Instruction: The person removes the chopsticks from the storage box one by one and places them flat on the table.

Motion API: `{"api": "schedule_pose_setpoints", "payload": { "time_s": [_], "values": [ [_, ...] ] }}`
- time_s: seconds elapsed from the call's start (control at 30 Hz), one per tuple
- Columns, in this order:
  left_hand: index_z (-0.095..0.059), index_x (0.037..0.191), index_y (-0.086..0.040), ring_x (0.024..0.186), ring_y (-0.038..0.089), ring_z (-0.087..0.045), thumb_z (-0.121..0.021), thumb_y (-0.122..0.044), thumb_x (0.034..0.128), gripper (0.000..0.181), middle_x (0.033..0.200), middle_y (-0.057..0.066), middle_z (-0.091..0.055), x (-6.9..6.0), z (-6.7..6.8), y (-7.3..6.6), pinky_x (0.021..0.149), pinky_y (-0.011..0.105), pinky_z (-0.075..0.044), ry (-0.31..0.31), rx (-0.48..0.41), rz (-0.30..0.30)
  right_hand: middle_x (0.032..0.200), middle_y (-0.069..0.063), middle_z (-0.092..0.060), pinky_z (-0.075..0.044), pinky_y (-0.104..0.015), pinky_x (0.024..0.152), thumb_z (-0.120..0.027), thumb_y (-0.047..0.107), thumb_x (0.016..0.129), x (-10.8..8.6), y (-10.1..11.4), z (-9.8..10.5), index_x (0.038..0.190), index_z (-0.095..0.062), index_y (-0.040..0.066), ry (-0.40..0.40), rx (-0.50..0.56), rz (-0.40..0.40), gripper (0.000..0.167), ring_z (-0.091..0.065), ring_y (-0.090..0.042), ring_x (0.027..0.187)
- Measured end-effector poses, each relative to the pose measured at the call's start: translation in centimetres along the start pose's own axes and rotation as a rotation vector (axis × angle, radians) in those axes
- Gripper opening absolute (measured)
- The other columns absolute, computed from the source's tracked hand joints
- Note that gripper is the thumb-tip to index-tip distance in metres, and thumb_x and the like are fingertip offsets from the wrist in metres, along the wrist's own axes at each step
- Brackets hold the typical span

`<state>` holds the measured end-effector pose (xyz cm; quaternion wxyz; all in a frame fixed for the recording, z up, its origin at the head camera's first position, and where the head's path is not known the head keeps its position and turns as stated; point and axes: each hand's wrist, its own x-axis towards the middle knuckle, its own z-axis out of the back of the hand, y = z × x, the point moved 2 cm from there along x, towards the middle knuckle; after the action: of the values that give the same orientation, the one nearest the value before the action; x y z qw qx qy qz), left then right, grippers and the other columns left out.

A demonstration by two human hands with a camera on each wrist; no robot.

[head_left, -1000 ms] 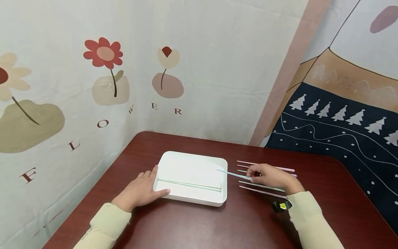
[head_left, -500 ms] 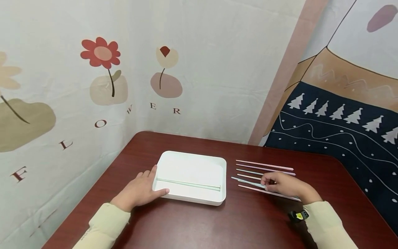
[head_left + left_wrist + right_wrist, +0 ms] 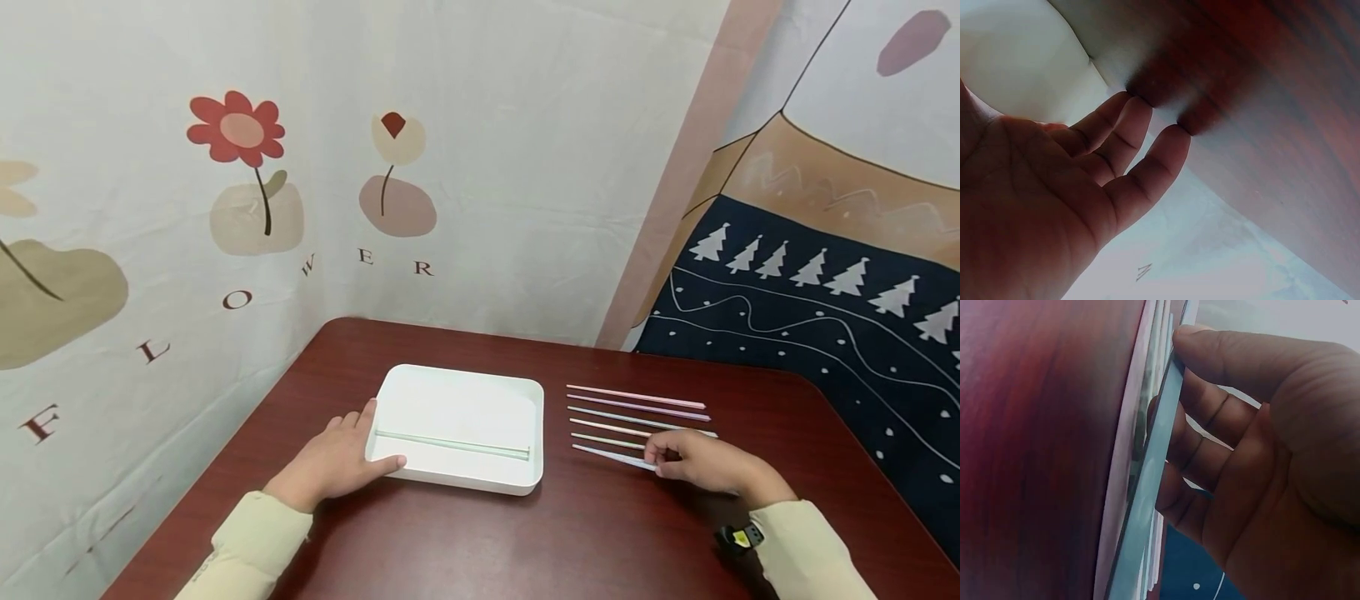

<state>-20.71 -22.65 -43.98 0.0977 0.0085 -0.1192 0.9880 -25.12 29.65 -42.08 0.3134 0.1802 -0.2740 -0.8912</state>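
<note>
My right hand (image 3: 705, 461) pinches a light blue chopstick (image 3: 1149, 487) between thumb and fingertips, just over the nearest chopstick of the row. In the head view the held chopstick nearly overlaps a pale pink one (image 3: 1124, 434), which shows beneath it in the right wrist view. Several pastel chopsticks lie side by side to the right of the white tray, among them a pink one (image 3: 637, 396). My left hand (image 3: 330, 457) rests against the left side of the tray (image 3: 480, 482), its thumb at the near rim. Inside the tray lie light green chopsticks (image 3: 453, 446).
A dark red-brown table (image 3: 450, 542) carries everything. Fabric printed with flowers (image 3: 525, 208) hangs behind it and at the left. Navy fabric with white trees (image 3: 825, 333) hangs at the right. A small black device (image 3: 738, 537) is by my right wrist.
My right hand has moved right and toward me with the blue chopstick, from beside the tray across the row to its nearest chopstick. The left hand and tray stay in place.
</note>
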Motion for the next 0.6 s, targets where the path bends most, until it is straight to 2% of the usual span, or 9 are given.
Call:
{"api": "schedule_pose_setpoints", "payload": {
  "time_s": [0.33, 0.6],
  "values": [
    [-0.026, 0.150, 0.010, 0.123, 0.051, -0.047, -0.056, -0.078, 0.0808, 0.117, 0.134, 0.031, -0.050, -0.21, 0.05, 0.03, 0.096, 0.057, -0.043, -0.008, -0.002, -0.008, 0.084, 0.006, -0.057, -0.043, -0.028, 0.064, -0.063, 0.006, 0.095, -0.03, 0.15, -0.55, 0.093, -0.064, 0.018, 0.006, 0.010, -0.002, 0.012, -0.050, -0.008, 0.074],
    [-0.026, 0.151, 0.008, 0.122, 0.049, -0.047, -0.058, -0.077, 0.0807, 0.115, 0.133, 0.030, -0.051, -0.32, 0.24, -0.12, 0.096, 0.056, -0.043, -0.020, -0.014, -0.014, 0.078, 0.010, -0.054, -0.040, -0.027, 0.061, -0.066, 0.003, 0.092, 0.05, 0.51, -0.97, 0.091, -0.063, 0.020, -0.005, -0.063, 0.000, 0.018, -0.047, -0.004, 0.069]
  ]
}}
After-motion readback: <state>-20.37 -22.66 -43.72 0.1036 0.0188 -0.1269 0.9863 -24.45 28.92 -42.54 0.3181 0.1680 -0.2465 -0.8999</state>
